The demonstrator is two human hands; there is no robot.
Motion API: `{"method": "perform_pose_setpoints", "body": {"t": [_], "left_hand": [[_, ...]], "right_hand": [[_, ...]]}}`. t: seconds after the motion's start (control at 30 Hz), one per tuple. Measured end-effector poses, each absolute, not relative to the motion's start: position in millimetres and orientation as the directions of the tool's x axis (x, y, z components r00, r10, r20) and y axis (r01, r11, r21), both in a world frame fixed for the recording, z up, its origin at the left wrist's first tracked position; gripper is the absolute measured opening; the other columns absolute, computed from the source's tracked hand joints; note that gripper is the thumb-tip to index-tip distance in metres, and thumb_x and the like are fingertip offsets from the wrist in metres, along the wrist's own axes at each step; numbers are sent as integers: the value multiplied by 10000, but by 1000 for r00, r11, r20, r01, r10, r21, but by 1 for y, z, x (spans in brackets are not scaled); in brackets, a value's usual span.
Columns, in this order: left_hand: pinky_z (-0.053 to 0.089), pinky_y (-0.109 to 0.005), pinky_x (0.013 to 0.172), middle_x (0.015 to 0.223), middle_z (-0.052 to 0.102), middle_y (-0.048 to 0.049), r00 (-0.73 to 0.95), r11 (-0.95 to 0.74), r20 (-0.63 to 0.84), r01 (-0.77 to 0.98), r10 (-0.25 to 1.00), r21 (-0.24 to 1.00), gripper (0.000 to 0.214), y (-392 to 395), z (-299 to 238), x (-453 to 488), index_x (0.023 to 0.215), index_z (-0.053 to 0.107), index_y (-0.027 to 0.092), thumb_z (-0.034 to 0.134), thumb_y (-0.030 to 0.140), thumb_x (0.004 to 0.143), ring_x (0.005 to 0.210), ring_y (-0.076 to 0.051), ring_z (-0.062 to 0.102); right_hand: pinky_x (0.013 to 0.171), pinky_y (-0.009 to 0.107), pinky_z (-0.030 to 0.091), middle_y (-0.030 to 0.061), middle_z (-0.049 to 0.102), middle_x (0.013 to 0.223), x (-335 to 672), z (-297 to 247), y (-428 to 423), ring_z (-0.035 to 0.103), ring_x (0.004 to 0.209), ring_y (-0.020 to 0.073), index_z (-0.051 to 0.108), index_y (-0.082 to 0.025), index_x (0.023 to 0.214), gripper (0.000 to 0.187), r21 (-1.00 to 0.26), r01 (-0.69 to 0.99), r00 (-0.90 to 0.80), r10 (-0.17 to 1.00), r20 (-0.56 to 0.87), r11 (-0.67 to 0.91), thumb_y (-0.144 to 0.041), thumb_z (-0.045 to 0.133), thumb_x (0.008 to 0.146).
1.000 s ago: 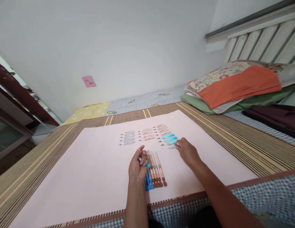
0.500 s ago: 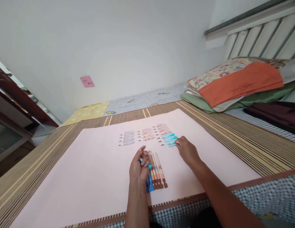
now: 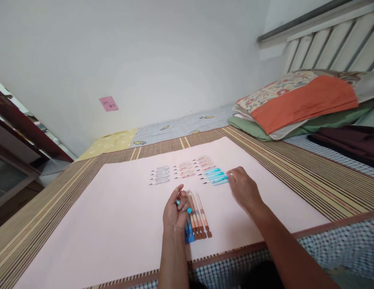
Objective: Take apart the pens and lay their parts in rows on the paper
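Observation:
My left hand (image 3: pixel 177 208) is curled, palm up, around a turquoise pen piece (image 3: pixel 189 210) whose ends stick out past the fingers. Beneath and beside it lie pen barrels, some blue (image 3: pixel 189 237) and some brown and cream (image 3: pixel 201 216). My right hand (image 3: pixel 244 188) has its fingers pinched together at the right end of a row of turquoise pen parts with dark tips (image 3: pixel 217 176). What sits between those fingers is too small to make out. Further left are several pink-patterned clear pen parts (image 3: pixel 184 170) and several colourless ones (image 3: pixel 160 175), laid in columns.
Everything lies on a pale pink sheet (image 3: pixel 114 216) over a striped mat (image 3: pixel 283 172). Folded orange and floral bedding (image 3: pixel 307 102) is piled at the right by a radiator (image 3: pixel 331 44). A pink note (image 3: pixel 109 103) is stuck on the wall behind.
My right hand has shifted slightly right, and more of the lowest turquoise pen part shows. My left hand keeps its hold with hardly any movement. The view has tilted a little.

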State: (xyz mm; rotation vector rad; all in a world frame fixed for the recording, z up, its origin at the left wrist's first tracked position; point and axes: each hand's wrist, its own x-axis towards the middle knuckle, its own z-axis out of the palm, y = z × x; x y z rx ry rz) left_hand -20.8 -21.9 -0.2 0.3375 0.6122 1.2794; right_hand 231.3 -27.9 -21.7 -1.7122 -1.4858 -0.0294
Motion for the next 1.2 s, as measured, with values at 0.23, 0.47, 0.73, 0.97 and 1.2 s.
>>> {"method": "perform_pose_setpoints", "body": {"t": [0.23, 0.47, 0.73, 0.97, 1.2], "left_hand": [[239, -142, 361, 635, 594, 13, 155, 274, -250, -781, 956, 561, 90, -22, 3, -20, 864, 738, 103, 738, 166, 800, 379, -3, 265], [243, -144, 363, 637, 597, 12, 154, 272, -251, -785, 956, 557, 76, -21, 2, -21, 864, 739, 105, 708, 155, 816, 380, -7, 275], [232, -147, 368, 638, 592, 11, 155, 282, -263, -773, 952, 568, 92, -21, 1, -19, 868, 738, 98, 732, 158, 798, 384, -4, 267], [230, -148, 369, 638, 591, 9, 157, 292, -276, -775, 948, 560, 90, -19, 2, -17, 877, 735, 88, 696, 153, 827, 381, -5, 264], [233, -145, 370, 641, 586, 6, 176, 294, -256, -775, 950, 559, 80, -19, -1, -16, 875, 726, 95, 703, 151, 822, 376, -5, 268]], "right_hand": [[589, 292, 444, 43, 635, 711, 238, -10, -45, 562, 653, 170, 757, -175, 880, 538, -974, 134, 572, 789, 225, 181, -648, 506, 925], [505, 288, 431, 18, 608, 616, 238, -53, -38, 523, 540, 137, 750, -148, 874, 559, -974, -204, 415, 910, 1, 94, -676, 783, 695], [582, 314, 458, 23, 671, 684, 234, -63, -24, 581, 614, 177, 730, -179, 903, 337, -973, 217, 407, 898, 165, 80, -480, 730, 751], [854, 386, 487, 65, 695, 979, 258, -47, -40, 658, 901, 229, 692, -220, 898, 145, -707, 698, 354, 803, 480, 115, -299, 579, 851], [775, 307, 462, 27, 653, 933, 244, -43, -51, 631, 839, 183, 661, -237, 825, 132, -618, 770, 173, 881, 440, 158, -228, 547, 891]]}}
